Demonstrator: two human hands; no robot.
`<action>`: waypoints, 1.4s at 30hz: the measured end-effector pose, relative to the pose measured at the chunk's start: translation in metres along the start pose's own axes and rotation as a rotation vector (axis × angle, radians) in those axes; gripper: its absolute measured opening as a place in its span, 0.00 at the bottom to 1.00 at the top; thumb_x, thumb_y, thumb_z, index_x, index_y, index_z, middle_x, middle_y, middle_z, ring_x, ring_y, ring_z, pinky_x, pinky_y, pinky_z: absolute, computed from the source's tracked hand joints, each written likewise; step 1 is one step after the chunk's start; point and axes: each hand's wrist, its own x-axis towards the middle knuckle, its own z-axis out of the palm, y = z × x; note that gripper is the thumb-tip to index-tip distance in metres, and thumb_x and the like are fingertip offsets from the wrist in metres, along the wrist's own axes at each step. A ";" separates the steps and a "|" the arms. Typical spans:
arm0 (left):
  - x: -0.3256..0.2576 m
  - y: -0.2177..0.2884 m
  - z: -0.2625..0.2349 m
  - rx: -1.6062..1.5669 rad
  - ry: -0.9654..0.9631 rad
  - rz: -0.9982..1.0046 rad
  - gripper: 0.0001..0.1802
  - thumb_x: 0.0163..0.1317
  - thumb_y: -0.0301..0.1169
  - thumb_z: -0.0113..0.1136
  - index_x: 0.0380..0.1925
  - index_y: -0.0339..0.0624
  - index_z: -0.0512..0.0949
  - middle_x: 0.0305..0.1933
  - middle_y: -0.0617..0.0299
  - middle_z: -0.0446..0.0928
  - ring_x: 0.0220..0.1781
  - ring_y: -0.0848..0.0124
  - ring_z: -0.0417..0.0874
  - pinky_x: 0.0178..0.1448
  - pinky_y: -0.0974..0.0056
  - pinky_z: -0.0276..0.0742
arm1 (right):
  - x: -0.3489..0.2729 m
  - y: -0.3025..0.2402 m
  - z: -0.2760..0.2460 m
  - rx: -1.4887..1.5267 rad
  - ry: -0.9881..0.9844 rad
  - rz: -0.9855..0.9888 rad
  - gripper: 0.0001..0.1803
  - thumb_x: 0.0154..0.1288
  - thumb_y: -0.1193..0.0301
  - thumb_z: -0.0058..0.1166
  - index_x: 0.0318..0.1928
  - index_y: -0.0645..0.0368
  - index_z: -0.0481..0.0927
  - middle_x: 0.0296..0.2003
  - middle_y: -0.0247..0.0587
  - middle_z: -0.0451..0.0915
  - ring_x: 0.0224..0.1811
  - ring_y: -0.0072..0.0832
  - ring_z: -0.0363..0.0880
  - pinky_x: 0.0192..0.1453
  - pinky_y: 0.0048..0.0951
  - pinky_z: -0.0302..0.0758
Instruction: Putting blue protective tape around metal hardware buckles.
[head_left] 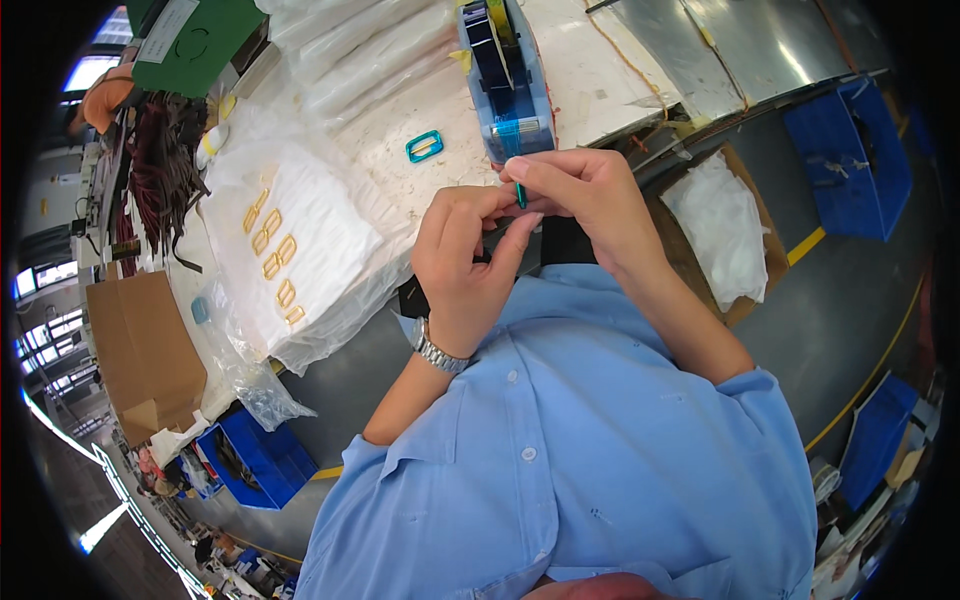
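Close to my body, at the table's front edge, both hands meet around a small narrow piece with blue-green film on it (pixel 521 195), seen edge-on. It looks like a buckle, though my fingers hide most of it. My right hand (pixel 590 190) pinches its top between thumb and forefinger. My left hand (pixel 465 245), a metal watch on its wrist, closes its fingertips on the piece from the left. Just beyond stands a blue tape dispenser (pixel 515 110) with a roll of blue tape. Left of it lies a buckle covered in blue film (pixel 424 147).
Several gold buckles (pixel 268 232) lie in rows on white sheets (pixel 335 240) at the left. Clear plastic packs (pixel 350 45) lie at the back. A carton with white plastic (pixel 722 230) and a blue bin (pixel 850 160) stand at the right. Another person's arm (pixel 105 98) shows far left.
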 end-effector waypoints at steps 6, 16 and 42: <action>-0.002 -0.001 0.006 0.087 0.074 0.159 0.13 0.56 0.18 0.77 0.41 0.37 0.85 0.35 0.57 0.84 0.31 0.67 0.83 0.32 0.65 0.79 | -0.009 -0.001 0.011 0.058 0.099 -0.054 0.18 0.74 0.64 0.68 0.48 0.70 0.91 0.36 0.39 0.89 0.37 0.20 0.87 0.46 0.24 0.85; 0.011 -0.010 0.008 0.160 0.089 0.249 0.17 0.54 0.15 0.74 0.45 0.37 0.86 0.38 0.54 0.88 0.30 0.65 0.83 0.32 0.64 0.79 | 0.004 0.004 0.003 0.165 0.052 0.074 0.21 0.76 0.57 0.65 0.48 0.67 0.89 0.39 0.43 0.90 0.41 0.26 0.90 0.51 0.27 0.86; 0.034 0.031 0.000 0.321 0.000 0.207 0.07 0.60 0.16 0.70 0.37 0.37 0.85 0.28 0.59 0.81 0.23 0.70 0.79 0.27 0.66 0.73 | -0.008 0.028 0.010 0.592 -0.063 0.002 0.16 0.82 0.69 0.56 0.58 0.68 0.85 0.49 0.44 0.89 0.50 0.30 0.91 0.59 0.31 0.88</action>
